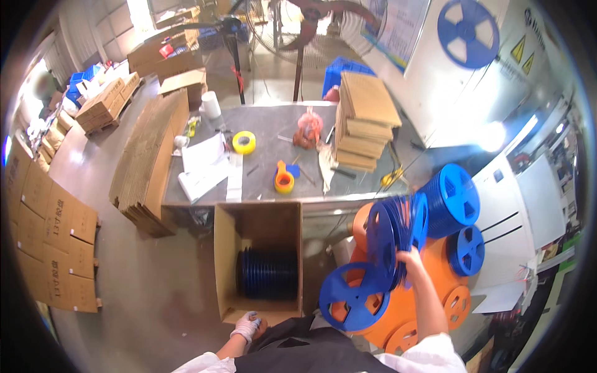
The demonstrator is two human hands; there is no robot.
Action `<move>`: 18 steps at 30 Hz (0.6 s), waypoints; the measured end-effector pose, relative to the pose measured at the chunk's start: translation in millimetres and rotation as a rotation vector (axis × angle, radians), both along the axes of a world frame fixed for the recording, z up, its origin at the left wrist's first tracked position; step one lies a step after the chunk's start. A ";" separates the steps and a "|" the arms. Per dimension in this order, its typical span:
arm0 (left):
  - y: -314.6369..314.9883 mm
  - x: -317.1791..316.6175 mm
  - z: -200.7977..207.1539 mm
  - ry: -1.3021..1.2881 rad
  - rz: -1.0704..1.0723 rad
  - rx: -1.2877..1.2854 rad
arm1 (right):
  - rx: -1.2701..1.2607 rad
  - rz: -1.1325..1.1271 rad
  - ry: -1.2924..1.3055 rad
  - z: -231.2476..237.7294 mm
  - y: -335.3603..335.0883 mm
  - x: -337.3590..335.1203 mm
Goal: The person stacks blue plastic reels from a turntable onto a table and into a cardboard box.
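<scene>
My right hand [409, 264] is closed on the edge of a group of blue plastic reels [382, 239], which stand on edge side by side. Another blue reel [354, 297], with large cut-outs, leans just left of them. Below them is an orange surface with orange reels [457, 306] on it. My left hand [250, 326] wears a whitish glove and is curled closed beside the near edge of an open cardboard box [225, 261]; whether it holds anything is hidden. Inside that box lies a row of dark blue reels [268, 275].
Ahead stands a metal table [261, 124] with papers [205, 165], a yellow tape roll [244, 142], a tape dispenser [284, 179] and stacked cardboard [367, 121]. More blue reels [451, 196] stand at right. Flattened cardboard [146, 165] leans at the table's left; packed boxes [56, 248] stand far left.
</scene>
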State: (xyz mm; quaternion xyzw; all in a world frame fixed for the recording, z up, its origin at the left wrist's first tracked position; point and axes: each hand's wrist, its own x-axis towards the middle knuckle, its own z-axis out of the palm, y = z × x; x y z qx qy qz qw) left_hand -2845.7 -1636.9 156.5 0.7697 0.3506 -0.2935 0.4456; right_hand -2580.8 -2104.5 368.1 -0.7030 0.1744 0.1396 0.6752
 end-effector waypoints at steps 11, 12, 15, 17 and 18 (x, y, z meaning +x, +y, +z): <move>73.8 126.5 108.1 -0.807 0.488 -0.807 | 1.121 -0.241 -0.016 62.3 206.8 -186.4; 72.9 127.9 133.8 -0.870 0.475 -0.770 | 1.143 -0.200 0.010 62.1 223.5 -195.7; 39.6 111.2 214.1 -1.002 -0.542 0.275 | 1.106 -0.108 0.149 83.1 266.6 -215.5; 3.5 98.3 250.0 -0.985 -0.718 0.332 | 1.064 -0.030 0.171 85.3 269.0 -220.8; -5.5 94.4 270.9 -1.090 -0.762 0.136 | 1.001 -0.045 0.139 86.8 266.8 -223.1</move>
